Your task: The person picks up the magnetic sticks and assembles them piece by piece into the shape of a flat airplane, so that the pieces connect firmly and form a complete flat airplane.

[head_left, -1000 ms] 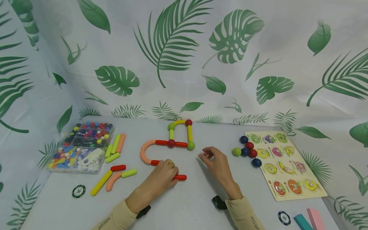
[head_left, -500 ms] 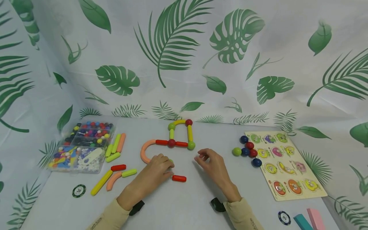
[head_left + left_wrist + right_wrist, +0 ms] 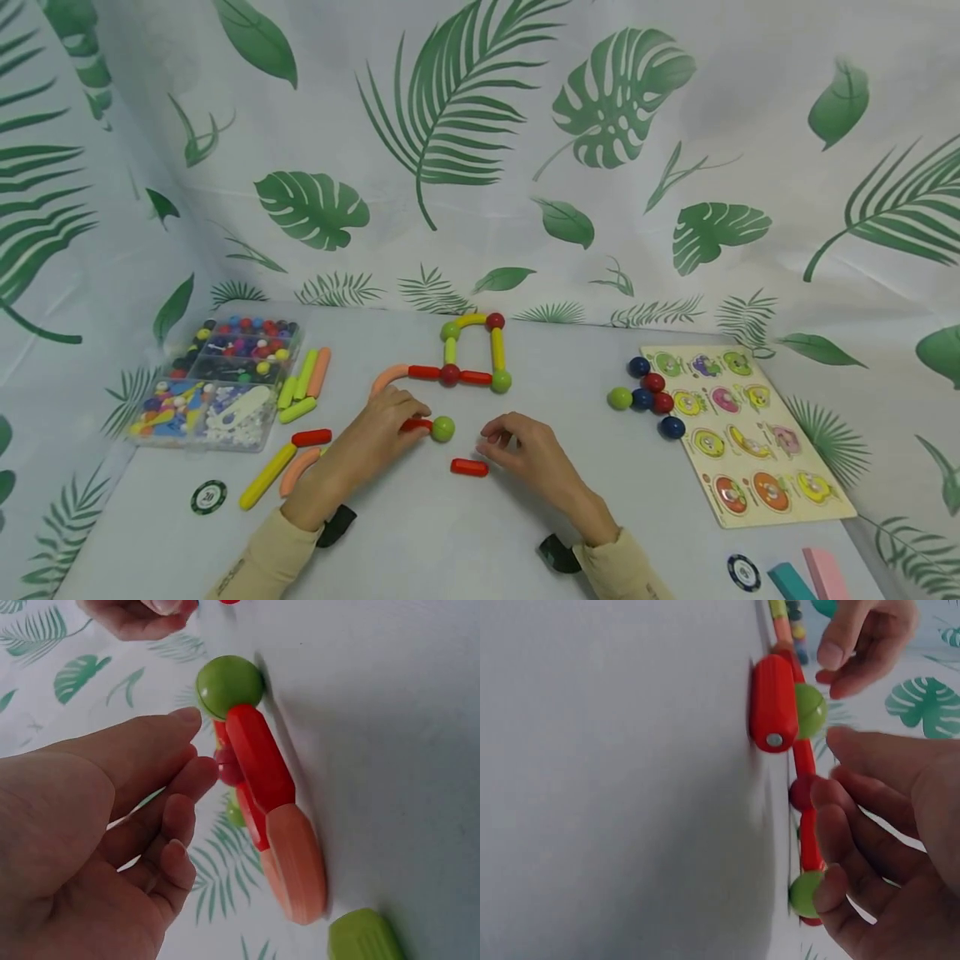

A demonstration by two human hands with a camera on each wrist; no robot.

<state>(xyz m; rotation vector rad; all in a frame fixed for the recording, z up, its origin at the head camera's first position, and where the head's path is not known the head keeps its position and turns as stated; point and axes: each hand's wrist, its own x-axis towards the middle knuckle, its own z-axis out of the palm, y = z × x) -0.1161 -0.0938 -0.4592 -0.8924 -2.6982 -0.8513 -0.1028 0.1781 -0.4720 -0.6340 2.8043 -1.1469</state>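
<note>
My left hand (image 3: 371, 442) hovers over the near end of a magnetic-stick figure, fingers loosely bent. In the left wrist view a gap shows between its fingertips and the red stick (image 3: 259, 757), which joins a green ball (image 3: 229, 686) to a curved orange stick (image 3: 298, 866). The hand partly hides that orange curve from the head view. My right hand (image 3: 528, 454) is beside a loose red stick (image 3: 469, 467), holding nothing, its fingers relaxed. Behind, red sticks meet at a red ball (image 3: 450, 375), under a closed loop with yellow sticks (image 3: 498, 348).
Loose sticks, including a yellow one (image 3: 267, 477), lie left of my left hand. A compartment box of beads (image 3: 198, 442) stands farther left. Several balls, one green (image 3: 619, 398), sit by a fruit puzzle board (image 3: 787, 508) at right. Poker chips (image 3: 744, 572) and blocks (image 3: 825, 573) lie nearer.
My left hand has shifted left off the green ball, uncovering it and part of its red stick. My right hand has moved left and nearer the loose red stick.
</note>
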